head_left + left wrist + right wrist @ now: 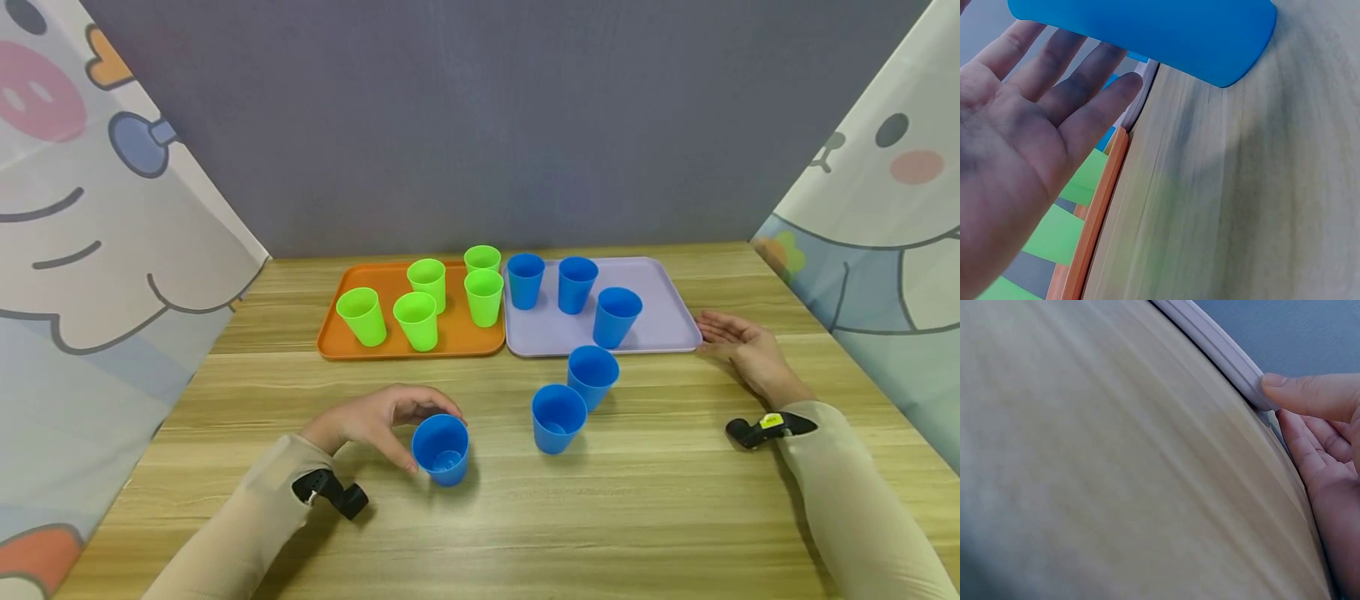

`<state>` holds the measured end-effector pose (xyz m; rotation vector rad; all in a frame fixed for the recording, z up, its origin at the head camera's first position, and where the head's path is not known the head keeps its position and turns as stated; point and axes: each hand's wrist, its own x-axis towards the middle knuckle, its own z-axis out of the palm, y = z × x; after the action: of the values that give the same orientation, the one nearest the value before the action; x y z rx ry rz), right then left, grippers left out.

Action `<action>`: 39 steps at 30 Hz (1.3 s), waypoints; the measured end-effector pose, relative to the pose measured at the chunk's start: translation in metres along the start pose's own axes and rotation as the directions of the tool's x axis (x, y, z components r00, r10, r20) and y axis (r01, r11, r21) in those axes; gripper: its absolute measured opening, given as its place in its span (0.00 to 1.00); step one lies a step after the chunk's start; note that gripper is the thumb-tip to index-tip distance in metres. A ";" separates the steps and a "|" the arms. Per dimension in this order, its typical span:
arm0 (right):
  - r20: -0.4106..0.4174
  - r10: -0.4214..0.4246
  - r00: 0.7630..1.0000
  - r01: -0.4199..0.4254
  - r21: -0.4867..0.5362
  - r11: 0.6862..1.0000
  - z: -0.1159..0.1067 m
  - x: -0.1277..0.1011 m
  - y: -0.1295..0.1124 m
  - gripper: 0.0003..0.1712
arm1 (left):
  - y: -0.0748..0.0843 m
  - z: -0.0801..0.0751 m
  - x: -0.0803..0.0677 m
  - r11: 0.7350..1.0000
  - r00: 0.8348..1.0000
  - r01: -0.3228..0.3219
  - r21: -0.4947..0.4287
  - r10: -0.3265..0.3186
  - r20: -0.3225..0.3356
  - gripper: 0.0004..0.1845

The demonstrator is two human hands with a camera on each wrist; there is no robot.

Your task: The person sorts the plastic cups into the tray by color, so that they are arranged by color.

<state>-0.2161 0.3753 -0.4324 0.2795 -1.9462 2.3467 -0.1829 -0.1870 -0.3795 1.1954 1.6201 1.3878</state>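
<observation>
In the head view, my left hand (386, 421) curves around the far left side of a blue cup (442, 457), its thumb beside the wall. The left wrist view shows straight, relaxed fingers (1088, 78) behind that cup (1166, 31); some fingertips are hidden. On the right, my right hand (742, 350) pinches the near right corner of the lilac tray (660, 321). Its thumb (1316, 394) lies on the tray rim (1222, 347), with the fingers lower down. Two more blue cups, one nearer (557, 425) and one behind it (592, 379), stand between the hands.
Several green cups (416, 323) stand on an orange tray (337, 346) at the back left. Three blue cups (617, 321) stand on the lilac tray beside it. A grey panel (495, 133) rises behind the wooden table (600, 533), with printed curtains at both sides.
</observation>
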 end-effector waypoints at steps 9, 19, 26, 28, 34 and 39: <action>0.002 0.002 1.000 -0.002 0.001 1.000 0.000 0.000 0.000 0.30 | -0.001 -0.003 0.000 0.999 0.999 -0.037 -0.008 0.037 0.015 0.34; 0.003 -0.001 1.000 0.001 0.005 1.000 0.002 0.000 -0.002 0.30 | 0.006 -0.017 0.005 0.995 0.995 -0.084 0.058 0.086 -0.044 0.34; 0.007 -0.007 1.000 0.007 0.014 1.000 0.001 0.001 -0.001 0.31 | 0.011 -0.026 0.018 0.991 0.986 -0.092 0.096 0.104 -0.130 0.35; 0.009 -0.010 1.000 0.010 0.016 1.000 0.001 0.001 0.000 0.31 | 0.013 -0.027 0.024 0.991 0.983 -0.087 0.105 0.102 -0.153 0.35; 0.004 -0.005 1.000 0.005 0.029 1.000 0.001 0.001 0.000 0.31 | 0.019 -0.027 0.040 0.993 0.966 -0.032 0.116 0.060 -0.253 0.35; 0.012 -0.001 1.000 0.000 0.047 0.999 0.001 0.001 0.000 0.31 | 0.020 -0.027 0.054 0.994 0.948 -0.004 0.111 0.039 -0.315 0.36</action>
<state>-0.2169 0.3744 -0.4316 0.2981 -1.8982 2.3982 -0.2225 -0.1457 -0.3510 1.0944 1.9303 1.5874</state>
